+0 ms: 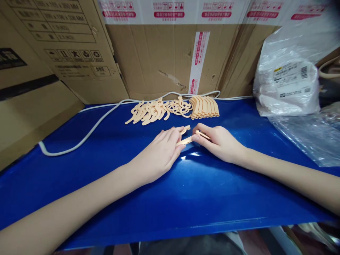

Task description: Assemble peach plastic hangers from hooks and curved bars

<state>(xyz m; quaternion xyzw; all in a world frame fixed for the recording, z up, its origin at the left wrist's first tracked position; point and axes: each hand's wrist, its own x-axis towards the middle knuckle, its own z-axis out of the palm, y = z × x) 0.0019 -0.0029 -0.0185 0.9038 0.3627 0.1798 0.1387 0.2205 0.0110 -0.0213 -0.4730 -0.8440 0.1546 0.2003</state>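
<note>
My left hand (pixel 166 150) is closed around a beige strip-like plastic part (pixel 185 141), and another beige piece (pixel 185 130) sticks out past its fingers. The strip's far end meets the fingertips of my right hand (pixel 214 139), which pinches a thin beige piece (pixel 203 134). Whether these pieces are joined cannot be made out, since fingers cover much of them. Just behind the hands lie a loose pile of curved beige parts (pixel 151 111), some ring-shaped beige parts (pixel 179 106) and a neat row of curved beige parts (pixel 204 107).
A blue sheet (pixel 186 202) covers the table. Cardboard boxes (pixel 170 60) wall off the back and left. A white cable (pixel 92 131) runs along the left and rear. Clear plastic bags (pixel 289 85) with a white label stand at the right.
</note>
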